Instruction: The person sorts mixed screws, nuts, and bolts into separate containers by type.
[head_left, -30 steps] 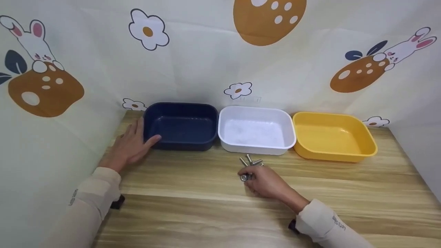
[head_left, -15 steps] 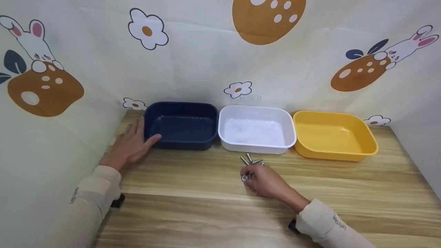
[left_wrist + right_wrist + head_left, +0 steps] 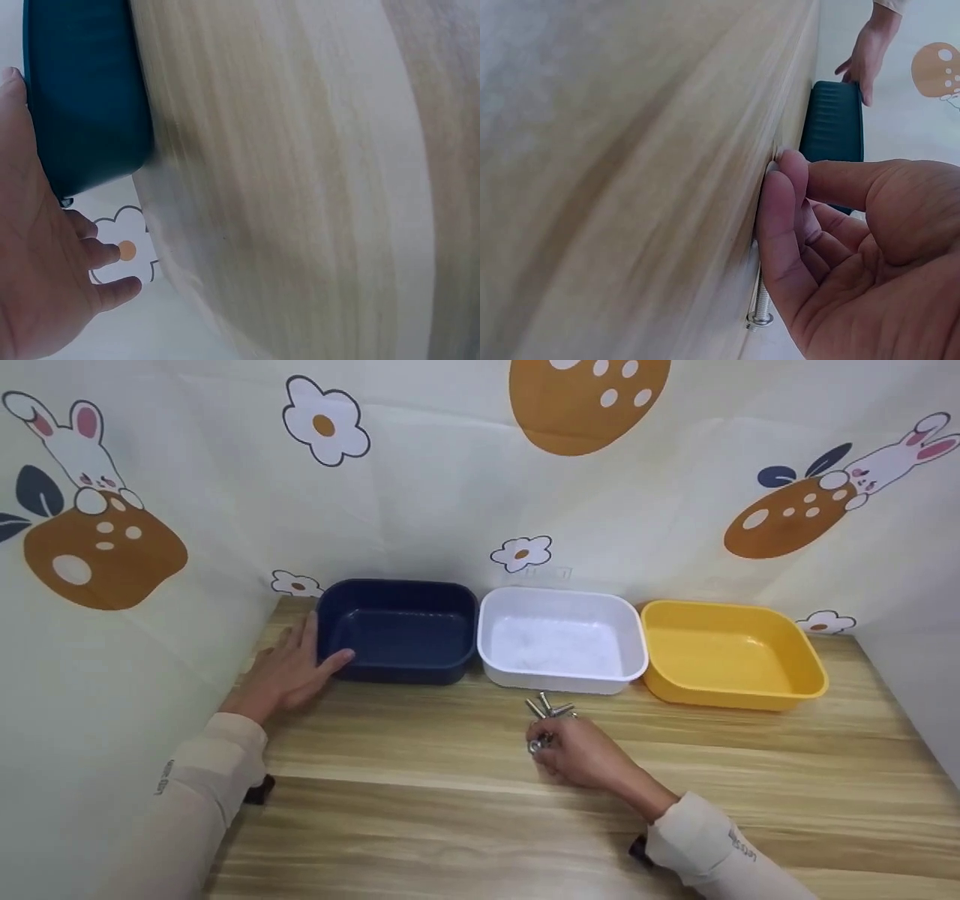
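Observation:
My right hand [image 3: 576, 750] is over the table just in front of the white tray, with its fingers curled round a small bunch of metal bolts [image 3: 546, 708]. Several shanks and ends stick out past the fingers, and a round metal end [image 3: 535, 746] shows near the fingertips. In the right wrist view thumb and fingertips come together, and one bolt [image 3: 762, 304] juts out beside them; the rest are hidden by the hand. My left hand [image 3: 291, 664] rests at the left corner of the dark blue tray [image 3: 405, 675], fingers fairly straight along its side and thumb at the front rim.
A white tray [image 3: 562, 682] stands in the middle of the row, and a yellow tray [image 3: 727, 697] at its right. All three sit at the back of the wood-grain table [image 3: 420, 810], close to a printed cloth wall [image 3: 420, 510].
Very little differs. Both hands keep their places at the tray and the bolts; the whole head view shifts slightly.

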Motion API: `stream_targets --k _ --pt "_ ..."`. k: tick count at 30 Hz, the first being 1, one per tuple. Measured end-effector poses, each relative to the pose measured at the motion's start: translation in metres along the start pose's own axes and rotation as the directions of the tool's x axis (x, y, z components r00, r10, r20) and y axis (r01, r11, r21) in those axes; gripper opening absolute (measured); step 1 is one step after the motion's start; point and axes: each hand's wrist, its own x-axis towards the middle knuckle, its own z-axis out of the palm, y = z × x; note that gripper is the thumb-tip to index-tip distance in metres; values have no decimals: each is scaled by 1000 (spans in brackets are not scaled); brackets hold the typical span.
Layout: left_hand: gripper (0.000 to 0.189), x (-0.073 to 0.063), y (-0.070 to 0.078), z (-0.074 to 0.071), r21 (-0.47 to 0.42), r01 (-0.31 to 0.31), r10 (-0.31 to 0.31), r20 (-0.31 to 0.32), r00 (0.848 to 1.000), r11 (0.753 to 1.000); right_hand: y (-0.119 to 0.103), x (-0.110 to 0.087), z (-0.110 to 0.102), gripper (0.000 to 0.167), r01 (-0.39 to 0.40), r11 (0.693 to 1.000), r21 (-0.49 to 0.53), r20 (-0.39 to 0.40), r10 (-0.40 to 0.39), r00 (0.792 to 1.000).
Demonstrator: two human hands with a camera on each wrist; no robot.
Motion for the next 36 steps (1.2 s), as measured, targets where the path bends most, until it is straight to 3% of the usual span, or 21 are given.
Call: stream_targets --k 6,15,24,28,33,36 --pt "101 2 3 -3 41 0 0 -5 1000 999 -2 0 -1 12 11 1000 8 -6 -11 1000" --pt "96 2 2 -1 130 -58 69 -80 994 990 -20 2 -15 19 -40 980 196 17 37 999" --pt "98 -3 -1 -3 85 -42 46 -44 998 995 -34 14 -28 20 -7 965 262 25 0 1000" --pt "96 -4 -1 -4 73 -33 35 -32 999 997 -43 29 -35 24 -54 910 411 43 40 998" --pt "97 -2 1 -5 85 -39 40 -17 999 996 -54 54 -38 28 -78 779 622 59 52 997" --pt "99 -1 2 -4 86 -35 35 -4 999 996 -58 67 -35 29 -76 725 685 67 42 997"
